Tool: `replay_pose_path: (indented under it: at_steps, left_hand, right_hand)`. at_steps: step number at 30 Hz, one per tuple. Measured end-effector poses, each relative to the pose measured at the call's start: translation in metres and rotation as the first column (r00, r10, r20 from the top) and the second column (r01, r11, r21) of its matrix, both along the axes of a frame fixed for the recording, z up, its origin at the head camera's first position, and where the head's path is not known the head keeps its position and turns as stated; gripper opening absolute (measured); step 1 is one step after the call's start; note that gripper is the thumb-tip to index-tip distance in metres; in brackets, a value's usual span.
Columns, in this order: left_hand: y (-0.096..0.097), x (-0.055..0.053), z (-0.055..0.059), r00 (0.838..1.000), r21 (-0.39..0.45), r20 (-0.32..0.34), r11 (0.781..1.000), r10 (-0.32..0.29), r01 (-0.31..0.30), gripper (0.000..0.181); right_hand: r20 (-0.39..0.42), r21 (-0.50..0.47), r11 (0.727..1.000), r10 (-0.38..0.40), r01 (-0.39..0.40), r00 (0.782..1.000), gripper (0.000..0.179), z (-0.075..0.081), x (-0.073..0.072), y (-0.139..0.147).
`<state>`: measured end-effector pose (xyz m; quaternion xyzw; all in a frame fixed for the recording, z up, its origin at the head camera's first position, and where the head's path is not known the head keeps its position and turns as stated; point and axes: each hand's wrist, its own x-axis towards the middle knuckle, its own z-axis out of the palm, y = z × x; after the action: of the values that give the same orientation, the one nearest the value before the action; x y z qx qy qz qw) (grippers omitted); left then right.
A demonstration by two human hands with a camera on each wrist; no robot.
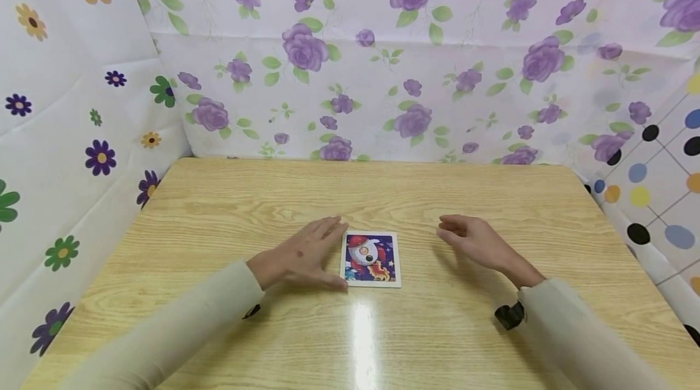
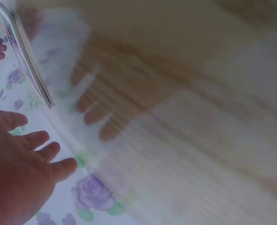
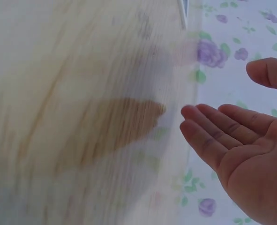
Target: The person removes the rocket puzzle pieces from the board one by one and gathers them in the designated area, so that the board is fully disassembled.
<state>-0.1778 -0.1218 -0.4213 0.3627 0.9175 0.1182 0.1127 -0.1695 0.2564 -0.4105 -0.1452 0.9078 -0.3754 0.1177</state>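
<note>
A square, white-bordered picture board (image 1: 370, 259) lies flat on the table, showing a cartoon rocket on a dark blue starry ground. My left hand (image 1: 306, 253) is at its left side, thumb and fingers spread, fingertips close to the edge; whether they touch it I cannot tell. The left wrist view shows the board (image 2: 28, 61) edge-on beyond the spread fingers of that hand (image 2: 23, 168). To the right of the board, apart from it, my right hand (image 1: 474, 241) hovers over the table. Nothing is in its palm in the right wrist view, where the hand's fingers (image 3: 213, 126) extend loosely.
The wood-grain table (image 1: 246, 195) is glossy and reflects light in front of the board. A purple-flowered sheet (image 1: 355, 74) hangs behind its far edge. Patterned sheets also flank it, a flowered one (image 1: 82, 135) on the left and a dotted one (image 1: 651, 208) on the right.
</note>
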Motion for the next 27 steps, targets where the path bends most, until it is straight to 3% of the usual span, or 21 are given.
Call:
replay_pose_path:
  at_steps: [6,15,27]
  left_hand:
    - [0.011,0.002,-0.003,0.999,-0.048,0.014,0.998,-0.038,0.039,0.118]
    - [0.019,0.0,-0.004,0.996,-0.03,0.045,0.996,-0.077,0.078,0.112]
    - [0.018,-0.002,-0.004,0.995,-0.046,0.06,0.995,-0.086,0.088,0.099]
  right_hand:
    - [0.091,-0.083,0.996,0.0,0.008,0.996,0.057,-0.004,-0.004,-0.011]
    - [0.183,-0.205,0.979,0.022,0.016,0.983,0.045,-0.005,-0.01,-0.035]
    - [0.369,-0.324,0.942,0.035,0.094,0.929,0.043,-0.001,-0.012,-0.053]
